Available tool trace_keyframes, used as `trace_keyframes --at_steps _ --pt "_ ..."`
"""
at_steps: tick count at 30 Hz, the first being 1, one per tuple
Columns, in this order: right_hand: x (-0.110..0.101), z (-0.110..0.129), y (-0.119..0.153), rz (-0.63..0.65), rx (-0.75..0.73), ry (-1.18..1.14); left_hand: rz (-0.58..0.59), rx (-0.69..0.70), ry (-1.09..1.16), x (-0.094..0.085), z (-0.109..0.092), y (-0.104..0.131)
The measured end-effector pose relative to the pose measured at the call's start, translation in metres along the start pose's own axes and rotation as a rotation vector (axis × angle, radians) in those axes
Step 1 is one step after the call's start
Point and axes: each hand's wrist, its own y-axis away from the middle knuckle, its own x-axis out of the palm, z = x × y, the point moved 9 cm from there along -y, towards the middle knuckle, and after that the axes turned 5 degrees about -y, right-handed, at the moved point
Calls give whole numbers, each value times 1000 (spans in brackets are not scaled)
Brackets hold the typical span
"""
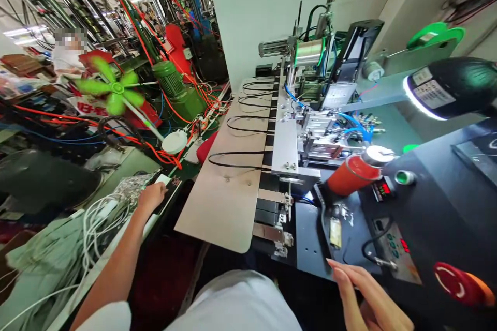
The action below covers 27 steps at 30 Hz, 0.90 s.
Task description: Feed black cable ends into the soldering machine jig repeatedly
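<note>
My left hand (pixel 152 196) reaches out to the left, fingers curled down at a narrow tray (pixel 167 194) with small metal pieces near it. What lies under those fingertips is hidden. A clear bag of small parts (pixel 130 189) sits just beyond the wrist. My right hand (pixel 368 295) is at the front edge of the dark machine bench (pixel 310 238), thumb and forefinger pressed together; I cannot make out anything between them. Ahead of me, looped black cables (pixel 236 154) lie in a row on a beige metal plate (pixel 217 207), their ends at the machine's rail (pixel 285 145).
An orange-red bottle (pixel 351 175) stands on the bench beside a small yellowish container (pixel 335 232). A red emergency-stop button (pixel 450 282) and a lit lamp (pixel 446 88) are to the right. White cords (pixel 99 222) and a green fan (pixel 115 88) are left. Someone in white (pixel 68 57) is far back.
</note>
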Motion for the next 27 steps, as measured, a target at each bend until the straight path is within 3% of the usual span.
trace_keyframes --at_steps 3,5,7,9,11,13,14,16,18,22,25,27 --pt "6 0 -2 38 -7 -41 -134 -15 164 -22 10 0" --pt "11 0 -5 69 -4 -70 -253 27 306 -50 -2 1" --pt "18 0 -9 116 8 -106 -346 121 445 -79 -36 7" --pt "30 0 -16 183 46 -164 -353 269 543 -97 -90 24" --pt "45 0 -23 257 107 -234 -198 498 578 -96 -163 53" --pt "58 -2 -28 287 195 -304 182 866 594 -74 -244 104" --pt "64 -4 -30 277 250 -341 285 969 592 -67 -270 128" --pt "71 -11 -32 208 369 -432 420 1090 582 -54 -303 164" --pt "73 -19 -32 96 467 -529 463 1122 573 -43 -317 180" --pt "72 -31 -30 -62 532 -602 479 1167 543 -31 -324 185" --pt "66 -26 -34 -27 413 -518 512 1213 518 -28 -325 187" --pt "61 -12 -38 35 211 -433 666 1237 509 -20 -325 196"
